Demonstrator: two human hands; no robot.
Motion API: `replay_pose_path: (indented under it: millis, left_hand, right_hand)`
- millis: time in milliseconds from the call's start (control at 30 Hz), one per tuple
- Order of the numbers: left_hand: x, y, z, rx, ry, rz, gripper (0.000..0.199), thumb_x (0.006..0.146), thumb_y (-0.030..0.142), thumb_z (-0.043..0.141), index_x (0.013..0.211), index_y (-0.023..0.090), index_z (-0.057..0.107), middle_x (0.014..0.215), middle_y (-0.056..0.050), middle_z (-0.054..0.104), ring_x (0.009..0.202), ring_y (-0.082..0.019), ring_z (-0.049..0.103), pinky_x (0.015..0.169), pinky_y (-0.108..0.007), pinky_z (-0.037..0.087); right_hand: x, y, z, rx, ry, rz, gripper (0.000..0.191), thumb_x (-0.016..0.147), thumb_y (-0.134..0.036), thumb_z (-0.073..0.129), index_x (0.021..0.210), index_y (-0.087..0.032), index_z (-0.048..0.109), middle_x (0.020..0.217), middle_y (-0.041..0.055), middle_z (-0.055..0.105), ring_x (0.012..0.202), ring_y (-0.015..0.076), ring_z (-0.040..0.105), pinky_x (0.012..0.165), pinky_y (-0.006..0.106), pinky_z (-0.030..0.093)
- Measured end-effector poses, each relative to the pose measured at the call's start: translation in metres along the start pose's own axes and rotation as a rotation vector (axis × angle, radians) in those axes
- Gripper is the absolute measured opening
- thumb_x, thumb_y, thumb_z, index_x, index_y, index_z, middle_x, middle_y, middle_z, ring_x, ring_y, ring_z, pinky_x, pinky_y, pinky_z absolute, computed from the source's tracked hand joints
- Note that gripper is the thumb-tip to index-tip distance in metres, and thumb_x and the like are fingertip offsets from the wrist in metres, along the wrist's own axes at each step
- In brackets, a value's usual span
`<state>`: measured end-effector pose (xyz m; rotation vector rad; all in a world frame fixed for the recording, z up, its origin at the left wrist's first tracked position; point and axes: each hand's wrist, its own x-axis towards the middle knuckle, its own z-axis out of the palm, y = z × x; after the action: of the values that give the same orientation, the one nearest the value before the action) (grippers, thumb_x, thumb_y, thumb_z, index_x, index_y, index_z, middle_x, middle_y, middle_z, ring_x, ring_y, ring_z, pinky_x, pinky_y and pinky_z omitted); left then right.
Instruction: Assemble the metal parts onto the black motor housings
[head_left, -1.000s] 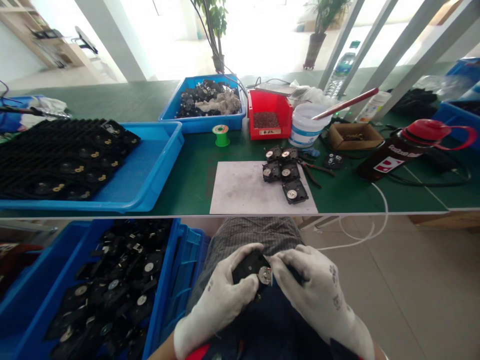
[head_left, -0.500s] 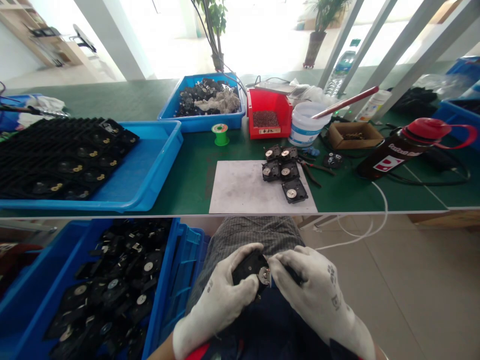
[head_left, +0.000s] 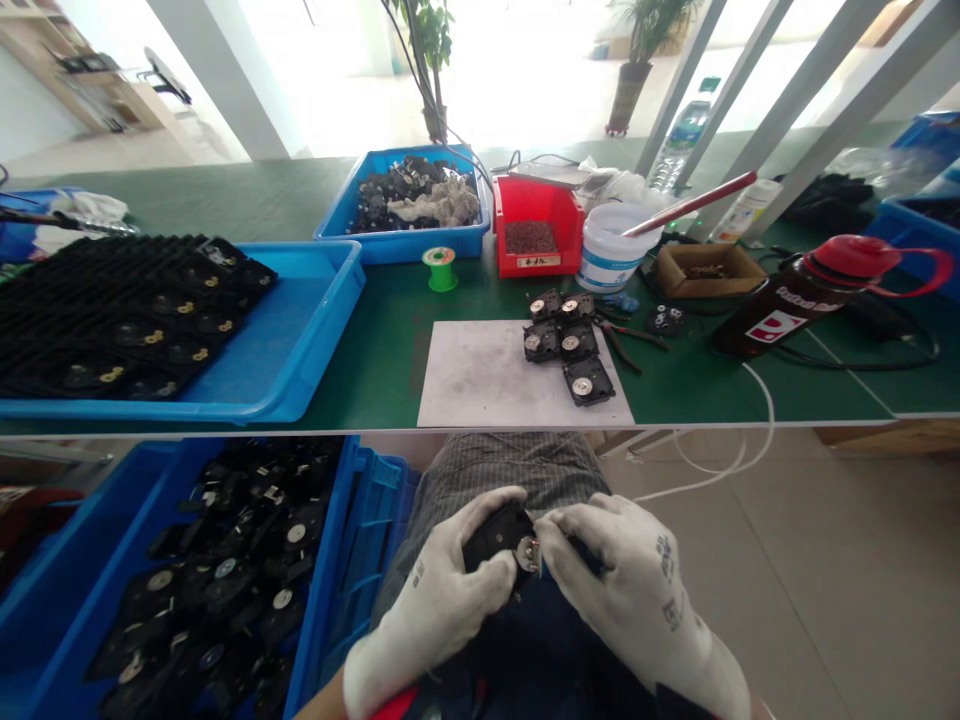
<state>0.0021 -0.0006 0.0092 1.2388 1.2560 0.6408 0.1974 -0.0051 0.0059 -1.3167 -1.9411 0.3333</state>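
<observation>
While my left hand [head_left: 450, 575] gripped the black module [head_left: 485, 541] above the lap [head_left: 510, 465], my right hand [head_left: 626, 565] closed round an indistinct dark item [head_left: 588, 554] beside it. I judged the module light, stiff, best held by its rim, off the fragile silver disc [head_left: 526, 554].

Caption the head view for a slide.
Gloved left hand and right hand work on a black disc-drive mechanism below a green workbench.
</observation>
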Motion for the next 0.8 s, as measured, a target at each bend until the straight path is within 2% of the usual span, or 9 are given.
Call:
replay_pose_path:
  millis: [200,500,667,800]
  left_hand:
    - [-0.002,0.003,0.001,0.01,0.01,-0.018,0.061,0.073,0.029,0.06,0.131,0.015,0.068,0.123,-0.007,0.077,0.117,-0.03,0.069,0.107,-0.038,0.052]
    - [-0.002,0.005,0.002,-0.004,0.013,-0.018,0.06,0.073,0.03,0.061,0.131,0.016,0.068,0.13,-0.008,0.075,0.124,-0.031,0.066,0.109,-0.038,0.05]
    - [-0.004,0.001,0.004,-0.061,0.003,0.003,0.057,0.073,0.022,0.062,0.13,0.016,0.07,0.121,-0.007,0.077,0.111,-0.027,0.07,0.1,-0.034,0.054]
    - [-0.004,-0.003,0.005,-0.113,-0.017,0.044,0.059,0.072,0.015,0.062,0.131,0.019,0.07,0.117,-0.003,0.077,0.105,-0.024,0.071,0.092,-0.029,0.056]
  right_hand:
    - [0.001,-0.001,0.0,-0.004,0.01,-0.013,0.034,0.099,-0.023,0.061,0.065,-0.022,0.062,0.061,-0.0027,0.065,0.058,0.0152,0.059,0.067,0.03,0.037]
    - [0.002,-0.002,-0.001,-0.02,-0.014,-0.009,0.032,0.098,-0.023,0.061,0.066,-0.023,0.062,0.061,-0.0034,0.068,0.057,0.0151,0.062,0.066,0.031,0.039]
    - [-0.001,0.003,-0.003,-0.049,0.004,-0.055,0.031,0.1,-0.027,0.06,0.069,-0.024,0.066,0.063,-0.0022,0.071,0.056,0.0162,0.065,0.065,0.03,0.044]
    - [-0.009,0.02,-0.002,-0.075,-0.066,-0.06,0.024,0.099,-0.035,0.062,0.079,-0.027,0.072,0.075,-0.0004,0.077,0.065,0.0195,0.072,0.067,0.031,0.05]
